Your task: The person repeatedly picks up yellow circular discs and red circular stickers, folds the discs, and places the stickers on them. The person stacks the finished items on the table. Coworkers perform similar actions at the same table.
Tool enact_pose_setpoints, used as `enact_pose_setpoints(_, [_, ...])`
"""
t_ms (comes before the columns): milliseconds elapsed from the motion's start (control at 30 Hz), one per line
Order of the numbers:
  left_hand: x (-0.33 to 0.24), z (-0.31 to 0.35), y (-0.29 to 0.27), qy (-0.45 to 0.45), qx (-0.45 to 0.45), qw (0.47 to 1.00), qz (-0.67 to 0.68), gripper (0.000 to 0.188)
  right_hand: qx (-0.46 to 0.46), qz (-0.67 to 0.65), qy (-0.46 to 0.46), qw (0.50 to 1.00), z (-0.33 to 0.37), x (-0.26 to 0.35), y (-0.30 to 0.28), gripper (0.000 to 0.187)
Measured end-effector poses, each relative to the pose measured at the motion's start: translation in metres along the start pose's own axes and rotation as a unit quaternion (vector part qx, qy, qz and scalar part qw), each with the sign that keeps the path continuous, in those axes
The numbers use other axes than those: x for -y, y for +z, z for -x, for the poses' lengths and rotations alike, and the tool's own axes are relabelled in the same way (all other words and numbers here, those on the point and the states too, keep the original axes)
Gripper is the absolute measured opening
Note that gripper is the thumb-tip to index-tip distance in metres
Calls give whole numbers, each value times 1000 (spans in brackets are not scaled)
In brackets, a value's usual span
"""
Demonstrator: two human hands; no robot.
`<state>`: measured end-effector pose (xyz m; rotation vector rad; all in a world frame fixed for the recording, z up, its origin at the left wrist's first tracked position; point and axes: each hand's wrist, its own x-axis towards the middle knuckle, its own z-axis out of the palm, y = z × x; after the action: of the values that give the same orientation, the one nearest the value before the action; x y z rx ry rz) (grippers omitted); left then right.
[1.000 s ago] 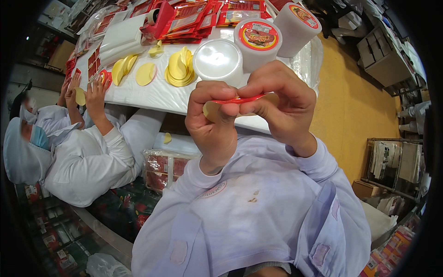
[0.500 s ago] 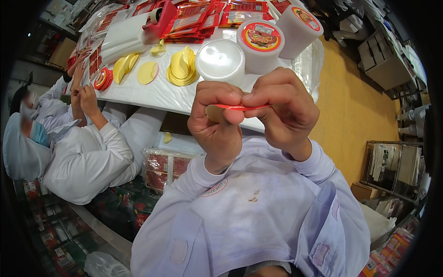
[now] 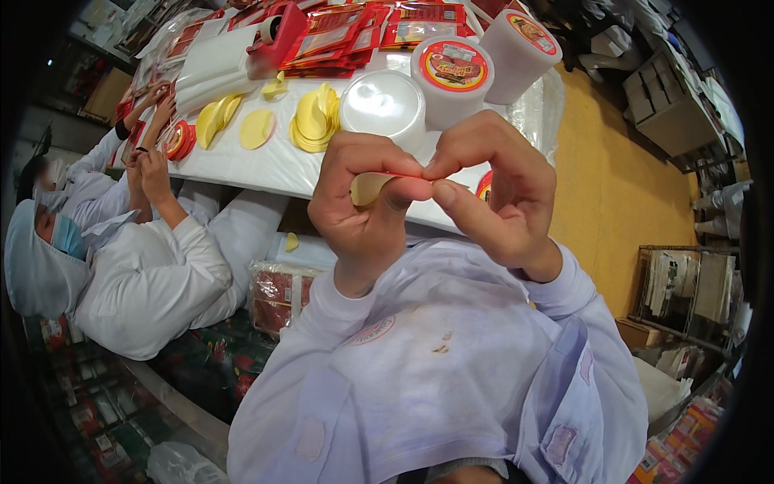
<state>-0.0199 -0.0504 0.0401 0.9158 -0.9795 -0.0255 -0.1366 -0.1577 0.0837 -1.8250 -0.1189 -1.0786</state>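
In front of my chest, my left hand (image 3: 359,222) is closed on a round sticker (image 3: 368,188), bent into a curve with its pale yellow backing showing and a thin red edge on top. My right hand (image 3: 512,198) pinches at the sticker's edge, thumb and forefinger meeting my left fingertips. Part of a red and yellow label (image 3: 484,185) shows behind my right fingers. Just beyond my hands stands a white round tub (image 3: 382,105) with a plain lid. Beside it, another tub (image 3: 453,77) carries a red and yellow round label on top.
Yellow backing discs (image 3: 314,121) lie piled on the white table (image 3: 282,173). Red stickers (image 3: 181,141) are stacked near a co-worker (image 3: 153,266) on the left. Stacked tubs (image 3: 522,56), a red tape dispenser (image 3: 286,36) and red packets (image 3: 343,36) stand farther back.
My left hand has shifted slightly left and down. My right fingers have opened into a wider loop, and less of the sticker's red edge shows. A label behind them has come into sight.
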Motion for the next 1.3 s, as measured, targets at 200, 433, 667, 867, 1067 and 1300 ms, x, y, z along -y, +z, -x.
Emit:
enact_pose_setpoints(200, [-12, -22, -15, -49, 137, 987, -73, 20, 130, -38, 184, 973, -15, 2, -32, 12])
enact_pose_setpoints(433, [-8, -25, -14, -71, 147, 985, -55, 19, 154, -52, 226, 961, -20, 1, -38, 15])
enact_pose_setpoints(667, [-3, -18, -7, -130, 91, 985, 69, 16, 170, -165, 331, 913, -17, 2, -29, 19])
enact_pose_setpoints(867, [3, -28, -12, 203, 141, 936, -251, 18, 168, -215, 421, 865, -16, -9, -36, 26])
enact_pose_setpoints(1067, [8, -11, -22, 245, 132, 905, -321, 14, 118, -296, 457, 831, 2, -26, -30, 24])
enact_pose_setpoints(1300, [33, 40, -22, -68, -44, 997, -13, 19, 129, -117, 213, 961, 9, -29, -1, 21])
